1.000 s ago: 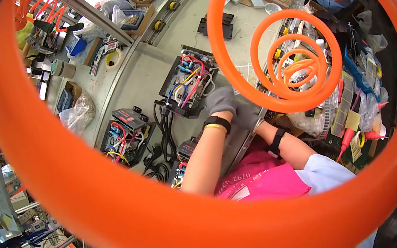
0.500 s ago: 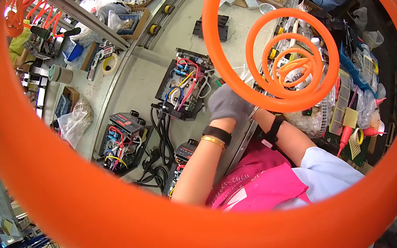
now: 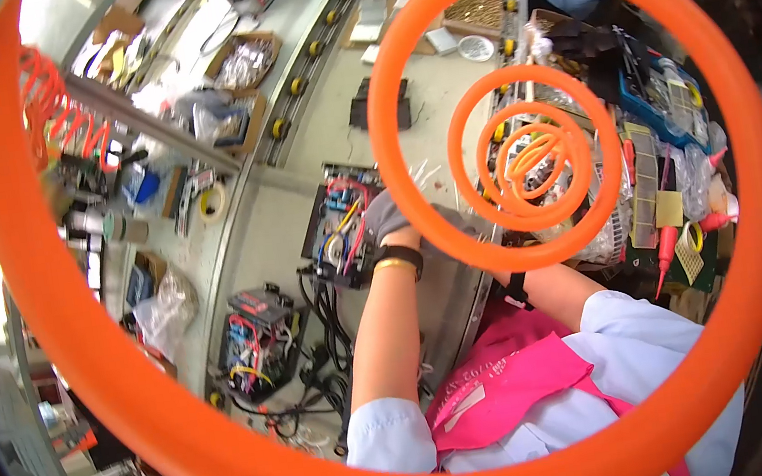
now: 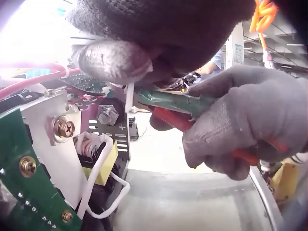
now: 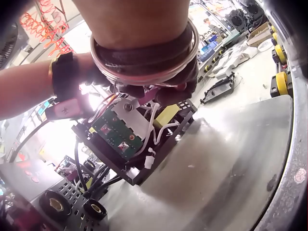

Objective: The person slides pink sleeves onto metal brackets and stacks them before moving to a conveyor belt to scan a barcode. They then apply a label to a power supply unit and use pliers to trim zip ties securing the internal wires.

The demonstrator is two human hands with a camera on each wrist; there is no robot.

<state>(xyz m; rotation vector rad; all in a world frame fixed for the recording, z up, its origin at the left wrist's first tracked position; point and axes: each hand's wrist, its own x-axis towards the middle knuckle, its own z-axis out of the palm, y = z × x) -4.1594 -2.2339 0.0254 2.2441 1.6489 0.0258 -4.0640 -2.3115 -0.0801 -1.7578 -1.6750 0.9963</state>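
Observation:
My gloved left hand point(image 3: 386, 218) is at the right side of an open electronics unit point(image 3: 333, 220) with coloured wires inside. In the left wrist view its thumb and fingers pinch a thin white strip point(image 4: 129, 97) above a metal plate and green circuit board point(image 4: 21, 159). My gloved right hand point(image 4: 250, 115) grips pliers point(image 4: 173, 102) with red and green on the handles. Their tip points to the strip, right below the left thumb, which partly hides it. In the head view an orange coiled hose partly covers the right hand.
An orange coiled hose point(image 3: 585, 250) hangs close before the head camera. A second open unit point(image 3: 260, 341) and black cables point(image 3: 322, 318) lie nearby on the bench. A black plate point(image 3: 380, 103) lies farther up. Bins and red-tipped bottles point(image 3: 667, 253) stand at right.
My left hand has moved left, up against the unit. The right hand was beside it earlier and is now mostly behind the hose. The head view has shifted.

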